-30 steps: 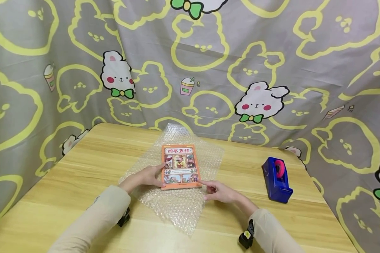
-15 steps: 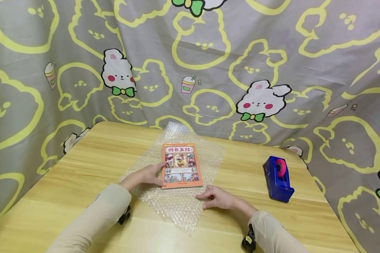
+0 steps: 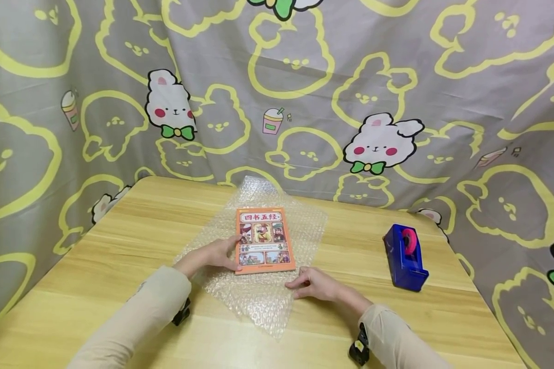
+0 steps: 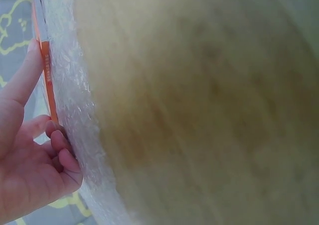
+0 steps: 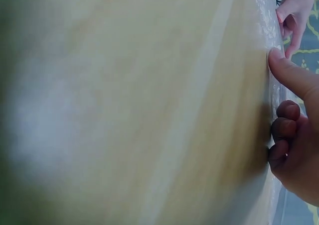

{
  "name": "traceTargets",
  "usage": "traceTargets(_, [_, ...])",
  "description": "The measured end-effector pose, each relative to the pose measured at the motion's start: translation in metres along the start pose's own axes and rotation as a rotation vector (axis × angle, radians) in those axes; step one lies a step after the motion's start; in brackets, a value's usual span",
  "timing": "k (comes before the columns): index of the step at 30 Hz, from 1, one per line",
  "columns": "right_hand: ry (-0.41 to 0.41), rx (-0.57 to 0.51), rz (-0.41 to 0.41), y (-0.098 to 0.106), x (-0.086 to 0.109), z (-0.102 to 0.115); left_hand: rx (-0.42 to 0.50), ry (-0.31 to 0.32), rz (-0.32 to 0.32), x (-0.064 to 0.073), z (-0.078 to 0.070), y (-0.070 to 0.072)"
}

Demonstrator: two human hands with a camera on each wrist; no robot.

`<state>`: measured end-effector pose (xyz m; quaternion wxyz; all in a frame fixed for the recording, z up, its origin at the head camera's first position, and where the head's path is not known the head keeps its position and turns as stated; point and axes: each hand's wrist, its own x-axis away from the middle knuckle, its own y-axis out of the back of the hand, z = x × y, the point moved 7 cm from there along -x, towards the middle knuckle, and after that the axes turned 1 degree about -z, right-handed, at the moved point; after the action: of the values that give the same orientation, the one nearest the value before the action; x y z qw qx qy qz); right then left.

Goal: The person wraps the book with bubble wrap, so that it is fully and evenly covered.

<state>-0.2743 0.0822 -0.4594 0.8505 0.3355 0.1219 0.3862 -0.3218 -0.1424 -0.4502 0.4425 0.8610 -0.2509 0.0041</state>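
Note:
An orange comic-style book point(image 3: 264, 241) with Chinese lettering lies face up on a sheet of bubble wrap point(image 3: 251, 300), set like a diamond on the table. My left hand point(image 3: 214, 254) rests on the book's left edge, its thumb at the lower corner and a finger higher up the cover. In the left wrist view the thumb reaches straight to the orange edge, while the other fingers bend beside the wrap. Below the book's right corner my right hand point(image 3: 317, 285) pinches the wrap's edge between thumb and forefinger. The right wrist view shows its lower fingers curled.
A blue tape dispenser point(image 3: 405, 259) with a pink roll stands to the right on the wooden table point(image 3: 120, 241). Behind the table hangs a grey patterned curtain point(image 3: 304, 118).
My right hand has left the book's lower right corner and moved slightly down to the bubble wrap's edge, which it now pinches. The left hand stays at the book's left edge.

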Motion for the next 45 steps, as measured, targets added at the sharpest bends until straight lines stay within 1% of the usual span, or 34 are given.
traceTargets(7, [-0.035,-0.076,-0.023,0.004,-0.004,-0.004,-0.014,0.014,0.012,0.001,0.001,0.000])
traceTargets(13, [-0.055,-0.150,-0.088,0.012,-0.008,-0.006,-0.016,0.014,0.017,0.002,-0.002,0.003])
traceTargets(16, [-0.061,-0.197,-0.113,0.016,-0.010,-0.006,-0.019,0.028,0.030,0.002,-0.003,0.003])
traceTargets(20, [-0.102,-0.243,-0.161,0.023,-0.014,-0.007,-0.030,0.037,0.045,0.002,-0.003,0.002])
traceTargets(22, [-0.141,-0.260,-0.193,0.027,-0.016,-0.009,-0.034,0.034,0.048,0.001,-0.003,0.001])
traceTargets(24, [-0.174,-0.265,-0.224,0.030,-0.019,-0.012,-0.031,0.035,0.050,0.001,-0.003,0.000])
traceTargets(27, [-0.202,-0.246,-0.262,0.033,-0.024,-0.015,-0.036,0.041,0.048,0.001,-0.002,0.000])
traceTargets(30, [-0.234,-0.243,-0.285,0.034,-0.029,-0.019,-0.035,0.047,0.050,0.001,-0.002,0.000])
traceTargets(32, [-0.275,-0.245,-0.302,0.033,-0.031,-0.022,-0.045,0.035,0.045,0.001,-0.002,0.000])
traceTargets(36, [-0.380,-0.217,-0.340,0.033,-0.034,-0.028,-0.018,0.002,0.061,0.001,0.001,0.000])
traceTargets(37, [-0.410,-0.212,-0.347,0.033,-0.034,-0.030,-0.015,0.000,0.069,0.000,0.002,0.000])
traceTargets(40, [-0.466,-0.198,-0.357,0.033,-0.035,-0.031,0.005,0.011,0.117,0.000,0.006,0.001])
traceTargets(42, [-0.487,-0.200,-0.354,0.032,-0.035,-0.031,0.005,0.017,0.153,0.001,0.008,0.002])
traceTargets(45, [-0.494,-0.200,-0.352,0.032,-0.036,-0.030,0.012,0.004,0.190,0.002,0.009,0.003])
